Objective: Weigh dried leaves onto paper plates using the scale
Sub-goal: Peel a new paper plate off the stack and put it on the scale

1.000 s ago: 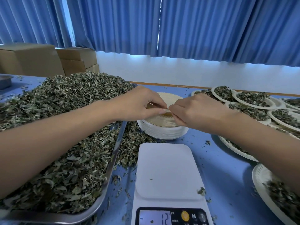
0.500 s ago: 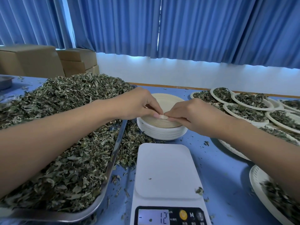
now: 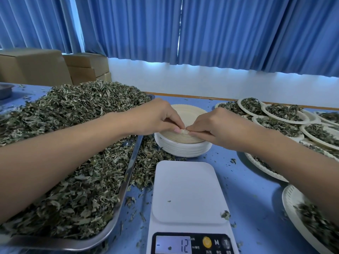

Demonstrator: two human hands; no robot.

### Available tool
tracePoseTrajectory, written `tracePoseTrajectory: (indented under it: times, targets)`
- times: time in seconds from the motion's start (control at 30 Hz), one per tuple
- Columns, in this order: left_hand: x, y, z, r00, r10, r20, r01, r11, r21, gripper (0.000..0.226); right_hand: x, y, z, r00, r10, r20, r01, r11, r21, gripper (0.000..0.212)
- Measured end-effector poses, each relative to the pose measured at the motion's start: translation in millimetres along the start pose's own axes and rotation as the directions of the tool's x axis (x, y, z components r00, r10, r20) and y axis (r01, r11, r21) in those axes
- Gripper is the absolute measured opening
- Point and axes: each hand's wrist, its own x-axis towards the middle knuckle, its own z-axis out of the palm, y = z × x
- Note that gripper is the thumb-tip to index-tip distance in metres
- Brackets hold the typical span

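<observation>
1. Both hands pinch the near rim of the top plate on the stack of paper plates point(image 3: 183, 149). The left hand point(image 3: 157, 118) and right hand point(image 3: 216, 125) meet fingertip to fingertip there, fingers curled down over the edge.
2. Compared with half a second ago, the pinch sits at the same spot on the rim. The top plate has not lifted clear, and the scale's display point(image 3: 173, 244) still reads 12.
3. The stack stands on the blue table point(image 3: 247, 198), just behind the scale point(image 3: 185, 191) and beside the tray point(image 3: 128, 173).
4. The plates are round, thin and off-white, and their packed edges form fine ridges down the side of the stack.
5. The scale is a smooth white rounded rectangle. A few leaf crumbs lie on its platform.
6. The dried leaves point(image 3: 64, 143) are crumpled, grey-green and flaky. They are heaped high in the shiny metal tray, and some spill over onto the table.
7. Filled plates point(image 3: 286, 114) overlap one another at the right, each holding a small mound of leaves.
</observation>
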Motion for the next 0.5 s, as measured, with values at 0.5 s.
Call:
tracePoseTrajectory:
  times: [0.5]
  targets:
    - [-1.4,6.2,-1.4,0.998,0.049,-0.046,-0.047,0.998,0.052,0.016,-3.9,-9.7,3.7,0.963,-0.152,-0.223,0.073,0.942,-0.329,0.01]
